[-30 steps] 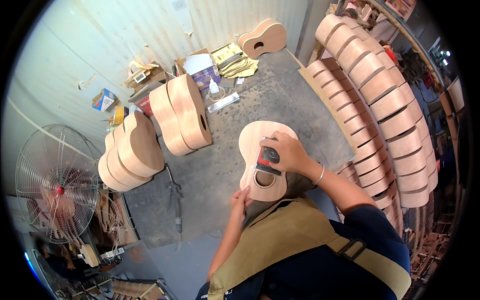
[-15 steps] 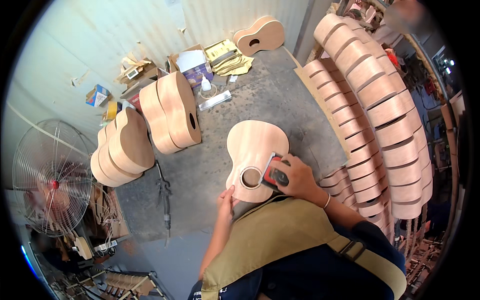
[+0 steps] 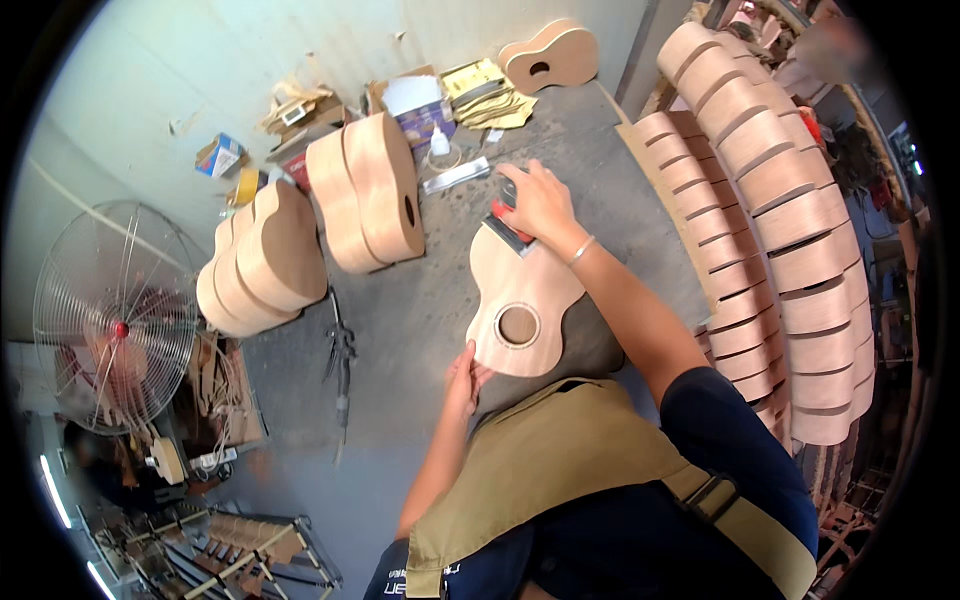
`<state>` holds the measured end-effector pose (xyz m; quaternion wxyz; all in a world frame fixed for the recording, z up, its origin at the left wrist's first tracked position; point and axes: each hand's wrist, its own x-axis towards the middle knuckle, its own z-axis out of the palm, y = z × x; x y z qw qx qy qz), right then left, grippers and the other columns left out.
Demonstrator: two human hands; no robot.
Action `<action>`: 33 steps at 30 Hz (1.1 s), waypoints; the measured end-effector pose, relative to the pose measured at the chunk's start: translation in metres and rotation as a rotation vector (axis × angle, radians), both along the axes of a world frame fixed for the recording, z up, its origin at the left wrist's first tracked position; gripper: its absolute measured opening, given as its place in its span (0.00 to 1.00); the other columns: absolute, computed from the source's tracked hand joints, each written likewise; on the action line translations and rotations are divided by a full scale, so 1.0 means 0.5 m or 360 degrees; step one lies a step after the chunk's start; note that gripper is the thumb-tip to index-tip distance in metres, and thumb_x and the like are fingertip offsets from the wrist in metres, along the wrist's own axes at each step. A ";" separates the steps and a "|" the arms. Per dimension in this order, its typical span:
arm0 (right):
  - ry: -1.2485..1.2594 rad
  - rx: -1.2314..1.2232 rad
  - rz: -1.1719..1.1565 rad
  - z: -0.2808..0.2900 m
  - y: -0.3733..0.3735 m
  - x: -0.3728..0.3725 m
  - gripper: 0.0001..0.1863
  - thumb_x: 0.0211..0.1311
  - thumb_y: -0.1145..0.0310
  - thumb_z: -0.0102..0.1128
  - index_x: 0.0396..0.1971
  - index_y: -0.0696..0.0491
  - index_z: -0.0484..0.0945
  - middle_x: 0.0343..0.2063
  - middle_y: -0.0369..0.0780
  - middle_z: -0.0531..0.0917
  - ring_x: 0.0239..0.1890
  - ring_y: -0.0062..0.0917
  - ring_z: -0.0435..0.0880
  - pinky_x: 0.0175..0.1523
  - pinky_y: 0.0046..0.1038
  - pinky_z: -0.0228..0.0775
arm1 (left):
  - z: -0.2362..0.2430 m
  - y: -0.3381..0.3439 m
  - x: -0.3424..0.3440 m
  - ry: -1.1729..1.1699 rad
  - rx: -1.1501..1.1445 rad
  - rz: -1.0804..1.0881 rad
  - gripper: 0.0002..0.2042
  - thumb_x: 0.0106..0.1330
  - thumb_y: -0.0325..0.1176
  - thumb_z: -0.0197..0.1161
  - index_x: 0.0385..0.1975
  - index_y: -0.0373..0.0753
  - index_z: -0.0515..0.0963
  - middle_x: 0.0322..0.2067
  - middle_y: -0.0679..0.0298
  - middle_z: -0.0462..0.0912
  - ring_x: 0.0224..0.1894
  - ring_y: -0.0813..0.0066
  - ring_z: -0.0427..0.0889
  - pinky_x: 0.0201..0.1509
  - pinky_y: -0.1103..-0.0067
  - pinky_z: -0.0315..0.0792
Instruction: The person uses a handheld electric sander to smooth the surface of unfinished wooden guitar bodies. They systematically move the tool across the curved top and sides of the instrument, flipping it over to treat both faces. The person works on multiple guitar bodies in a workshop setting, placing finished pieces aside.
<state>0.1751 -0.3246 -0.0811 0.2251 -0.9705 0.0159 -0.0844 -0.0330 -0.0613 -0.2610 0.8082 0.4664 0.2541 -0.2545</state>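
Note:
A bare wooden ukulele body (image 3: 545, 290) lies in front of me, its round sound hole toward my apron. My left hand (image 3: 463, 380) grips its near left edge, the thumb on top and the other fingers partly hidden. A red and black hand sanding block (image 3: 508, 228) rests on the body's far end. Wrapped over that block from above is my right hand (image 3: 543, 208), its forearm reaching across the right side of the body. Part of the block is covered by the fingers.
Stacked ukulele bodies (image 3: 365, 195) stand to the left, near an air blow gun (image 3: 341, 360) on the dark workbench (image 3: 400, 310). Behind are yellow sandpaper sheets (image 3: 490, 95), a glue bottle (image 3: 440, 140) and another body (image 3: 550, 58). Tall rows of bodies (image 3: 800, 225) line the right; a fan (image 3: 120, 325) stands left.
My right hand has slid the sanding block away from me, from beside the sound hole to the far end of the body. My left hand keeps its grip on the edge.

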 end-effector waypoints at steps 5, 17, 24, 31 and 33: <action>-0.0069 0.0087 0.0370 -0.019 0.152 -0.093 0.34 0.53 0.60 0.82 0.63 0.39 0.84 0.48 0.48 0.81 0.52 0.47 0.86 0.55 0.44 0.82 | -0.038 0.028 -0.022 -0.0135 -0.0317 0.0059 0.19 0.88 0.43 0.59 0.59 0.31 0.83 0.55 0.51 0.92 0.56 0.60 0.93 0.65 0.64 0.87; -0.0151 0.0085 0.0478 -0.015 0.260 -0.221 0.34 0.54 0.59 0.84 0.62 0.43 0.80 0.46 0.47 0.78 0.47 0.45 0.85 0.48 0.46 0.82 | -0.048 0.028 -0.016 -0.0123 -0.0497 -0.0020 0.13 0.86 0.31 0.60 0.60 0.31 0.81 0.57 0.51 0.90 0.58 0.59 0.91 0.66 0.63 0.86; -0.0052 0.0251 0.0657 0.005 0.213 -0.416 0.32 0.53 0.60 0.81 0.61 0.43 0.84 0.47 0.47 0.81 0.49 0.45 0.86 0.47 0.44 0.83 | -0.071 0.039 -0.028 0.0014 -0.0283 0.0061 0.12 0.85 0.28 0.59 0.59 0.31 0.82 0.55 0.53 0.91 0.56 0.63 0.92 0.64 0.65 0.88; 0.0040 0.0218 0.0512 0.021 0.125 -0.486 0.36 0.47 0.63 0.82 0.62 0.39 0.85 0.49 0.43 0.83 0.50 0.42 0.88 0.48 0.44 0.85 | -0.149 0.055 -0.020 -0.0264 -0.0639 -0.0116 0.18 0.87 0.43 0.60 0.61 0.33 0.83 0.56 0.54 0.92 0.56 0.66 0.92 0.66 0.68 0.86; 0.0137 0.0239 0.0604 0.028 0.101 -0.511 0.37 0.46 0.64 0.82 0.62 0.39 0.84 0.50 0.43 0.83 0.51 0.41 0.88 0.48 0.44 0.85 | -0.076 0.032 -0.018 -0.0219 -0.0524 -0.0129 0.20 0.87 0.44 0.60 0.61 0.33 0.82 0.56 0.54 0.92 0.56 0.66 0.92 0.67 0.68 0.85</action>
